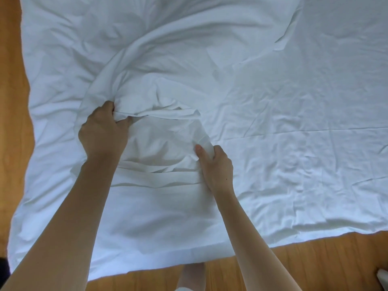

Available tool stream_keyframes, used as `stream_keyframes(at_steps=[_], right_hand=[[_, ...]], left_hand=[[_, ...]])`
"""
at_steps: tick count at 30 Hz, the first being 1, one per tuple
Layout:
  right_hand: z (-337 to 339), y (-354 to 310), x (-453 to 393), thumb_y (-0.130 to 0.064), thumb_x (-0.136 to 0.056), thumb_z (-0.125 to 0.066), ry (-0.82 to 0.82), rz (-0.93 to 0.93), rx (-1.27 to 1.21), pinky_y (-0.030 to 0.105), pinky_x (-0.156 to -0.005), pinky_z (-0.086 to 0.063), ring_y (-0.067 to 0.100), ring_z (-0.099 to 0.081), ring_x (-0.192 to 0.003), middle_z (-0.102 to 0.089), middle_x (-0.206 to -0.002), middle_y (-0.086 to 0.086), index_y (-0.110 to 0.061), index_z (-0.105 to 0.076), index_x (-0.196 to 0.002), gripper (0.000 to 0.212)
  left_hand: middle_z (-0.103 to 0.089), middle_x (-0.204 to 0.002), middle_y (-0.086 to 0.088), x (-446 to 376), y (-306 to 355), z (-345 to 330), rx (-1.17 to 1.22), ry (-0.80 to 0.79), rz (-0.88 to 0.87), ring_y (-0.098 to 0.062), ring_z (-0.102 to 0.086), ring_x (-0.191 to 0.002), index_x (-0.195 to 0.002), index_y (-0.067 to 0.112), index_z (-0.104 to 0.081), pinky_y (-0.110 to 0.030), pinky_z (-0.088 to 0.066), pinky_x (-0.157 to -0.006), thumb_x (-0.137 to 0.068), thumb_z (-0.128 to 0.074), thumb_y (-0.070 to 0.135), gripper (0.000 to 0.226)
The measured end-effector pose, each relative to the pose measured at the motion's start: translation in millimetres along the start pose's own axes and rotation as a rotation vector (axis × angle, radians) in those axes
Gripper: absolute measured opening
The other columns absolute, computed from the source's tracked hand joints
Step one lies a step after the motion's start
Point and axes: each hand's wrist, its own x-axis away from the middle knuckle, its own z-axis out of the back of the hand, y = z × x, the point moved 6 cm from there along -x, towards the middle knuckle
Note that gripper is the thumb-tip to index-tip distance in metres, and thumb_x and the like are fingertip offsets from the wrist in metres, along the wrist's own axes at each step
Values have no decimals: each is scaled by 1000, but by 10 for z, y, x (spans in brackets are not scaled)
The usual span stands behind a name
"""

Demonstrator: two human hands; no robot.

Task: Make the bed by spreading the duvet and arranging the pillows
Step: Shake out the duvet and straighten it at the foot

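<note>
**White duvet gathered in both hands**

White cotton is filling nearly the whole scene: the duvet [273, 101] is lying rumpled across a wooden floor [315, 259], its near edge running along the boards at the bottom and its left edge falling beside another strip of the same wood. No bed frame or pillows are showing from where I am standing.

The person is leaning over it with both bare arms stretched out. The left hand [102, 131] is curling its fingers tightly around a bunched fold of the fabric, the grip closed on the cloth, with long creases sweeping away from it in an arc toward the far side. The right hand [216, 164] is clutching another ridge of the duvet just beside it, thumb lying along the fold and fingers wrapped behind, likewise closed on cloth. Between the two hands the fabric is puckering into a loose pocket. A foot [194, 274] is peeking out below the near edge.
</note>
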Motion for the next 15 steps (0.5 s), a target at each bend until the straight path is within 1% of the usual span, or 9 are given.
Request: stream_keyframes(at_steps=[1,3,5,6,8,10,12,14,15], right_hand=[[-11,66,-18,-51,-86,-59,-9,12,111,30,-76,-43,19,-57,-96,-61,-99,-5,-21,-53,-104,36],[-11,135,18,-49,-79,-67,-30,175,216,30,-96,-38,17,-40,-125,-47,-135,-2,-24,-37,-140,72],[-51,100,109,-52,-74,-69,-64,496,250,30,-109,-31,16,-28,-137,-34,-150,0,-21,-26,-150,92],[-110,99,143,-51,-74,-69,-97,627,300,35,-113,-29,17,-25,-141,-30,-154,3,-21,-25,-151,94],[-237,97,104,-49,-76,-68,-147,736,405,44,-115,-28,22,-24,-143,-27,-155,7,-24,-27,-150,88],[-257,-9,-46,-52,-82,-61,-72,751,390,42,-113,-30,25,-34,-137,-38,-150,8,-25,-42,-143,69],[-207,-174,-211,-48,-87,-55,25,773,314,39,-104,-40,24,-50,-123,-56,-133,3,-22,-64,-122,44],[-158,-358,-286,-39,-92,-52,94,873,291,36,-75,-50,22,-60,-89,-67,-92,-1,-13,-71,-86,32],[-134,-438,-294,-35,-94,-50,121,907,295,31,-59,-44,20,-53,-70,-59,-71,-2,-11,-61,-70,36]], left_hand=[[-60,-90,-22,7,-27,-41,5,-26,8,-45,-56,-84,-88,9,-47,-40,-35,-65,-87,-64,39,35],[-59,-88,-17,84,-49,-132,4,-74,17,-42,-57,-82,-88,10,-46,-39,-36,-64,-84,-66,48,43],[-59,-90,-16,202,-26,-211,7,-67,3,-40,-58,-83,-93,8,-49,-39,-37,-63,-83,-68,47,44],[-58,-92,-16,261,-2,-243,10,-54,-4,-40,-57,-85,-96,7,-49,-40,-38,-64,-84,-68,43,42],[-57,-97,-17,347,46,-287,26,-49,23,-39,-55,-89,-103,5,-50,-44,-41,-66,-87,-63,32,34],[-55,-105,-17,409,63,-296,104,-35,78,-37,-53,-97,-110,4,-49,-45,-42,-71,-87,-58,25,33],[-53,-118,-15,527,91,-222,249,64,75,-32,-49,-110,-121,4,-47,-45,-45,-82,-87,-57,21,39],[-48,-129,-18,720,169,-120,308,218,-49,-30,-44,-119,-126,0,-46,-41,-44,-94,-88,-57,17,43],[-48,-130,-21,828,224,-108,293,256,-131,-31,-44,-119,-125,-1,-48,-41,-43,-97,-90,-57,17,41]])
